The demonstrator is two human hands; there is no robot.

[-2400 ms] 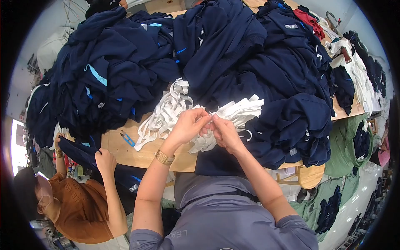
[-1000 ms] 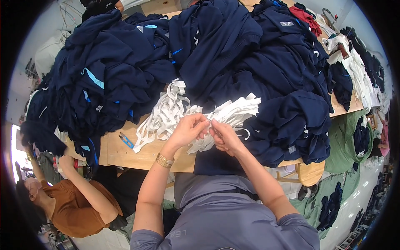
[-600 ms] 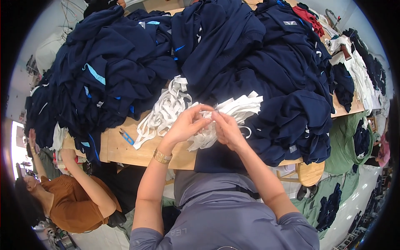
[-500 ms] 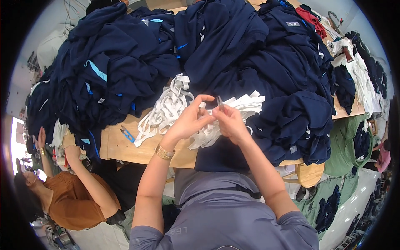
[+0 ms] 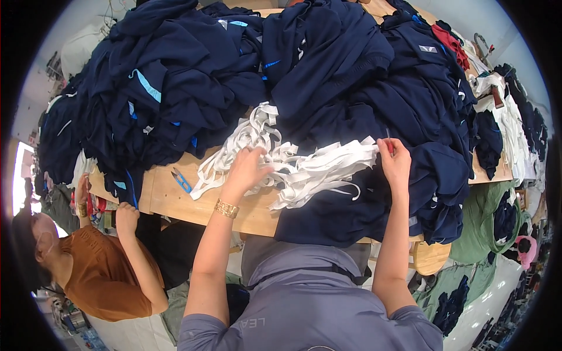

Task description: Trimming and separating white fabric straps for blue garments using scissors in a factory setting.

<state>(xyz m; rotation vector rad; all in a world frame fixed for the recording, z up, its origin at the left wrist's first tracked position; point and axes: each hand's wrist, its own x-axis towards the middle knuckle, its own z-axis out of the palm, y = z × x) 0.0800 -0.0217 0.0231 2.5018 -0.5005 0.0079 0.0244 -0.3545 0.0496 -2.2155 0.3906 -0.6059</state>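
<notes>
My left hand (image 5: 249,169) reaches into a loose tangle of white fabric strips (image 5: 222,167), thumb apart from the fingers; the fingertips are partly lost among the strips. A flatter bundle of white strips (image 5: 331,171) lies to the right, on the table edge and navy cloth. At the bundle's far right end, my right hand (image 5: 396,161) is closed on a small pointed tool (image 5: 390,147) with a red part; most of it is hidden by the fingers. Blue thread snips (image 5: 182,181) rest on the wooden table (image 5: 165,199), left of the tangle.
Large heaps of navy garments (image 5: 193,64) cover the back and both sides of the table. A person in a brown top (image 5: 108,269) is at the left. White cloth (image 5: 508,117) hangs at the far right, above green fabric (image 5: 483,216). A wooden stool (image 5: 430,257) stands below the table's right edge.
My hands were together over the white bundle and have parted. The left has moved left to the tangle; the right has moved right with the pointed tool. The person in brown lowered a hand.
</notes>
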